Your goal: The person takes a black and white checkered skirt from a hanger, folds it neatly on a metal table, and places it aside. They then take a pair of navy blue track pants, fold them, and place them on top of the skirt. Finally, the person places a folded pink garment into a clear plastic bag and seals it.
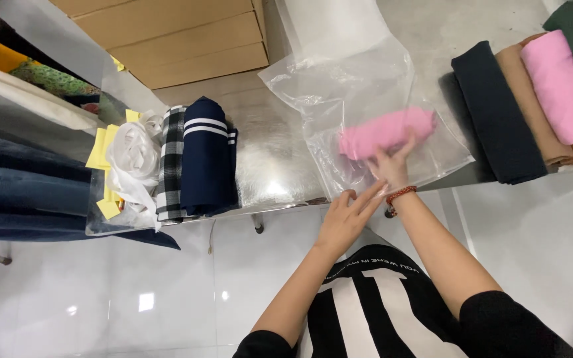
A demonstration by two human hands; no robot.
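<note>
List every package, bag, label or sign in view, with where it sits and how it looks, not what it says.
Clear plastic bag: on the metal table, centre; right hand pushes a pink folded cloth inside, left hand at its opening.
Cardboard boxes: top, brown, flat, stacked.
Yellow paper slips: left, beside a white bundle.
No signs or screens.

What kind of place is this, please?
Probably a clothing packing workspace: the right hand pushes a pink folded garment into a clear plastic bag, beside rolled fabrics and cardboard boxes.
</note>
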